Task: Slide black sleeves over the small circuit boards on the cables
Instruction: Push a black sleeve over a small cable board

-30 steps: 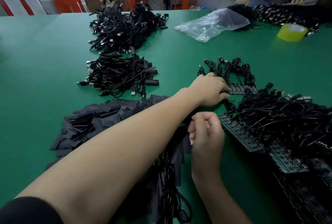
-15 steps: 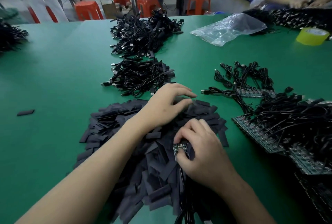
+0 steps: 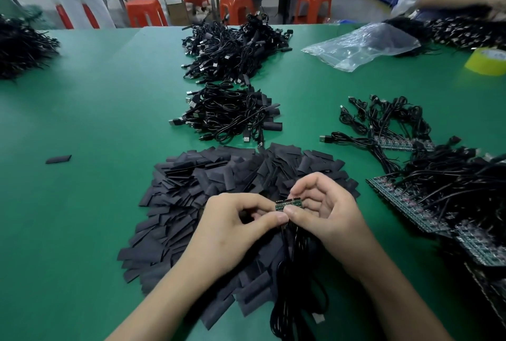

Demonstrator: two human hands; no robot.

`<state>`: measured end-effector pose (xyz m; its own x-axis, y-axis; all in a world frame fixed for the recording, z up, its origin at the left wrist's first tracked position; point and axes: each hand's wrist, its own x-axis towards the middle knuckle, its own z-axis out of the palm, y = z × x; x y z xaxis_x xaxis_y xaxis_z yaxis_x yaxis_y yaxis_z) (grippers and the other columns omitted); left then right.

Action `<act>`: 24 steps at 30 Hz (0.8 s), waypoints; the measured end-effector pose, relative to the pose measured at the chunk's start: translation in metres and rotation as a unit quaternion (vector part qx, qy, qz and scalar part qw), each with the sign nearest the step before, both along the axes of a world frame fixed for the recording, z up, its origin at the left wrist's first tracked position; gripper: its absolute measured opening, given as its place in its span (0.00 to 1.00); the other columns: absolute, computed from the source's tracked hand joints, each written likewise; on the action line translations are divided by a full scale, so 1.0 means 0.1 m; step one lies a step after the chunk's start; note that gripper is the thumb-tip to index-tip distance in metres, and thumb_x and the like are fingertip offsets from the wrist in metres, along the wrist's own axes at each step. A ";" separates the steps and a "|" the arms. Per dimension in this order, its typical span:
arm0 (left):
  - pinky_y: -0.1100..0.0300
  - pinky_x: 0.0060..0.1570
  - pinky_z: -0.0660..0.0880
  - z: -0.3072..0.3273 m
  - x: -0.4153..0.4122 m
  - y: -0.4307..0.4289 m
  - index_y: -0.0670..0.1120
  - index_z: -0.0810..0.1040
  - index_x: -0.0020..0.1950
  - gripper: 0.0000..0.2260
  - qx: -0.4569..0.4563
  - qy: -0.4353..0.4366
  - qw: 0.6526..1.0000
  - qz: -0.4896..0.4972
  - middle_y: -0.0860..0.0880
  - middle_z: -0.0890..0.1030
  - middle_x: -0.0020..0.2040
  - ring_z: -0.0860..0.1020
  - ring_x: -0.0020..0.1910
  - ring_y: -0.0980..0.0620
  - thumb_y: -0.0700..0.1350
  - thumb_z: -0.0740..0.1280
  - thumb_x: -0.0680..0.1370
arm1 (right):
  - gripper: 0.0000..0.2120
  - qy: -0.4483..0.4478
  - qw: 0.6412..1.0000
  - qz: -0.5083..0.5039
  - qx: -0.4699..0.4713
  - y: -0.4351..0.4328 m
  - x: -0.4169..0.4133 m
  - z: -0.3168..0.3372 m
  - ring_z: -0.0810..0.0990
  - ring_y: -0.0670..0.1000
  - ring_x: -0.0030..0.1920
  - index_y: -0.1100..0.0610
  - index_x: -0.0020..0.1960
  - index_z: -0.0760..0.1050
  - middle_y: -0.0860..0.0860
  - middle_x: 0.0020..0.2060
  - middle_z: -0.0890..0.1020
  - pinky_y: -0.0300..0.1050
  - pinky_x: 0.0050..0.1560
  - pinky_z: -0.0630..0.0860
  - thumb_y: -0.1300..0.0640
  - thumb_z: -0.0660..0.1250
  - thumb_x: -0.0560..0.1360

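Your left hand [image 3: 232, 228] and right hand [image 3: 331, 212] each had a pinching grip on the small circuit boards [image 3: 289, 203], just above the black sleeves [image 3: 219, 176]. Step: boards unsleeved. Next move likely needed one sleeve picked, opened, aligned.

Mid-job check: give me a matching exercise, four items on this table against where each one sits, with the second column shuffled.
1. circuit boards
2. lone black sleeve
3. tape roll
4. plastic bag

A. at the far right edge of the table
B. pinched between left hand and right hand
C. by itself, left of the sleeve pile
D. far side, right of the cable heaps

Pairs: 1-B, 2-C, 3-A, 4-D
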<state>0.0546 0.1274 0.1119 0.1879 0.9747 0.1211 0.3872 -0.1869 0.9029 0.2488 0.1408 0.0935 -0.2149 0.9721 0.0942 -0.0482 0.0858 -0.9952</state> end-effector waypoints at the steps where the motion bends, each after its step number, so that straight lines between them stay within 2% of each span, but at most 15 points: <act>1: 0.69 0.36 0.69 -0.01 -0.01 -0.01 0.55 0.85 0.38 0.07 -0.006 -0.016 1.000 -0.004 0.58 0.80 0.31 0.73 0.32 0.63 0.46 0.78 0.74 | 0.10 0.009 1.000 0.002 -0.011 0.00 0.00 0.00 0.79 0.44 0.40 0.47 0.45 0.80 0.45 0.39 0.82 0.37 0.43 0.77 0.55 0.78 0.67; 3: 0.71 0.37 0.70 -0.01 -0.02 -0.01 0.52 0.86 0.38 0.06 -0.023 -0.045 0.999 -0.015 0.55 0.82 0.31 0.74 0.32 0.62 0.44 0.77 0.74 | 0.11 0.013 0.999 0.004 -0.033 0.01 0.00 0.01 0.80 0.45 0.38 0.47 0.43 0.81 0.45 0.36 0.81 0.36 0.42 0.78 0.54 0.80 0.65; 5: 0.69 0.38 0.72 -0.02 -0.04 -0.01 0.47 0.87 0.40 0.05 -0.052 -0.081 0.995 -0.031 0.49 0.84 0.33 0.77 0.32 0.60 0.47 0.77 0.74 | 0.10 0.021 0.998 0.013 -0.050 0.00 0.00 0.02 0.79 0.45 0.37 0.47 0.42 0.82 0.47 0.35 0.81 0.36 0.40 0.78 0.57 0.80 0.65; 7: 0.64 0.41 0.74 -0.04 -0.07 -0.01 0.45 0.87 0.42 0.09 -0.084 -0.118 0.989 -0.044 0.46 0.86 0.35 0.80 0.34 0.56 0.50 0.75 0.72 | 0.10 0.037 0.997 0.028 -0.066 -0.01 -0.01 0.04 0.79 0.45 0.35 0.47 0.40 0.82 0.48 0.34 0.80 0.35 0.38 0.77 0.60 0.79 0.66; 9: 0.58 0.43 0.74 -0.05 -0.09 0.00 0.45 0.87 0.44 0.08 -0.108 -0.136 0.983 -0.055 0.44 0.86 0.36 0.80 0.36 0.52 0.50 0.76 0.73 | 0.10 0.066 0.993 0.042 -0.086 -0.02 -0.03 0.05 0.79 0.44 0.33 0.47 0.39 0.83 0.49 0.33 0.81 0.35 0.37 0.77 0.60 0.79 0.66; 13: 0.69 0.41 0.74 -0.04 -0.10 0.01 0.47 0.87 0.41 0.04 -0.125 -0.194 0.968 -0.096 0.47 0.85 0.35 0.81 0.35 0.58 0.47 0.75 0.73 | 0.14 0.124 0.978 0.090 -0.140 -0.04 -0.02 0.07 0.80 0.52 0.36 0.49 0.40 0.82 0.57 0.38 0.81 0.41 0.41 0.80 0.53 0.85 0.61; 15: 0.70 0.40 0.74 -0.01 -0.11 0.01 0.48 0.87 0.40 0.04 -0.120 -0.204 0.966 -0.106 0.48 0.85 0.34 0.81 0.34 0.59 0.46 0.75 0.73 | 0.11 0.127 0.976 0.102 -0.146 -0.04 0.01 0.08 0.80 0.50 0.37 0.50 0.41 0.82 0.56 0.38 0.81 0.40 0.41 0.79 0.56 0.83 0.64; 18: 0.70 0.38 0.74 0.03 -0.12 -0.01 0.49 0.87 0.38 0.03 -0.103 -0.205 0.970 -0.079 0.47 0.85 0.33 0.81 0.32 0.58 0.44 0.76 0.72 | 0.06 -0.005 0.994 0.071 -0.078 -0.03 0.06 0.09 0.80 0.49 0.40 0.50 0.44 0.80 0.52 0.40 0.81 0.41 0.44 0.78 0.57 0.76 0.70; 21: 0.61 0.43 0.74 0.03 -0.13 -0.01 0.48 0.87 0.38 0.05 -0.050 -0.210 0.975 -0.044 0.44 0.84 0.37 0.80 0.38 0.52 0.44 0.81 0.71 | 0.04 -0.148 0.984 0.015 0.099 -0.03 0.06 0.09 0.81 0.48 0.51 0.49 0.48 0.80 0.46 0.48 0.81 0.42 0.52 0.75 0.56 0.72 0.74; 22: 0.59 0.45 0.74 0.02 -0.12 0.00 0.48 0.87 0.38 0.04 -0.019 -0.205 0.978 -0.038 0.45 0.83 0.39 0.79 0.40 0.50 0.45 0.80 0.70 | 0.03 -0.173 0.973 0.013 0.152 -0.04 0.03 0.09 0.80 0.51 0.56 0.50 0.48 0.81 0.45 0.50 0.80 0.43 0.56 0.74 0.55 0.70 0.75; 24: 0.59 0.46 0.73 0.01 -0.08 0.01 0.50 0.86 0.37 0.04 0.028 -0.195 0.980 -0.017 0.50 0.81 0.40 0.78 0.41 0.51 0.46 0.79 0.68 | 0.05 -0.180 0.965 0.027 0.191 -0.09 -0.06 0.08 0.79 0.53 0.58 0.52 0.47 0.80 0.45 0.50 0.81 0.44 0.58 0.74 0.51 0.68 0.77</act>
<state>0.0462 0.1283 0.1130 0.1483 0.9584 0.2439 0.0084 -0.2478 0.9688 0.2428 0.1320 0.1015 -0.3499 0.8679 0.3526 0.2801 0.4561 -0.8447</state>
